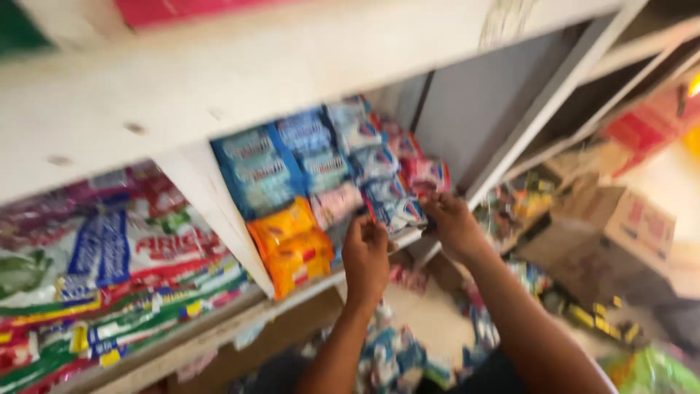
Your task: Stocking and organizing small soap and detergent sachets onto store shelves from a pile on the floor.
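Both my hands reach up to a white wooden shelf packed with small snack packets. My left hand has its fingers curled at the front of the packets, touching a pale pink packet and a blue-and-white packet. My right hand pinches the edge of a pink packet at the row's right end. Orange packets lie just left of my left hand, and blue packets stand behind them. The picture is blurred by motion.
Large red, green and white bags fill the shelf bay to the left, past a white divider. More packets lie on the floor below. Cardboard boxes sit at the right.
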